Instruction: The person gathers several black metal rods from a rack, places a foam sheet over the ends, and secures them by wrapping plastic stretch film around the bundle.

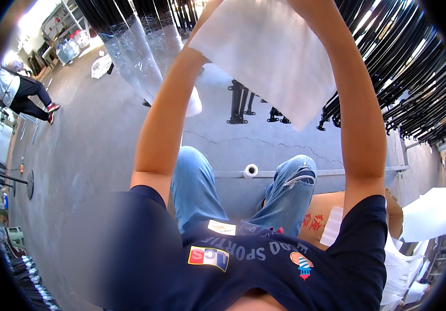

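Note:
Both my arms are raised toward the top edge of the head view. Between them hangs a white, slightly see-through sheet (269, 57), its lower corner pointing down. My left hand (210, 6) is mostly cut off at the top, beside the sheet's left side, its fingers out of sight. At the sheet's upper right, only the base of my right hand (306, 6) shows; those fingers are also outside the picture. Below and behind the sheet, black metal pieces with flat, holed ends (238, 106) stick out. A white roll with a dark core (251, 170) sits between my knees.
Black rods (409, 67) hang in dense rows at right; plastic-wrapped ones (134, 57) are at upper left. A metal bar (332, 171) crosses before my knees. A cardboard box (324, 202) and white sheets (433, 215) lie at right. Another person (23, 93) sits far left, near a fan (12, 179).

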